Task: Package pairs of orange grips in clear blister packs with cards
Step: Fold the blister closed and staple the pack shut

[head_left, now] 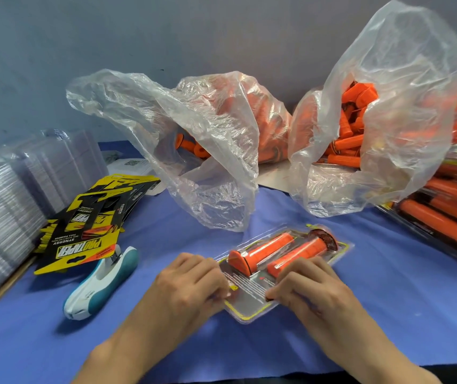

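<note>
head view: left hand (191, 278) and right hand (307, 286) pinch with curled fingers (215, 274) the blister pack (252, 310) near end, on the table (388, 314) near middle; uneven pressure could skew the card (249, 289) or leave it unsealed.

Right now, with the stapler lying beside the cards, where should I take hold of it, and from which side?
Probably grip the stapler around its middle, coming from above with the left hand, which is nearest. It lies flat on the blue cloth, slanted, both long sides free; its far end is crowded by the cards.
</note>
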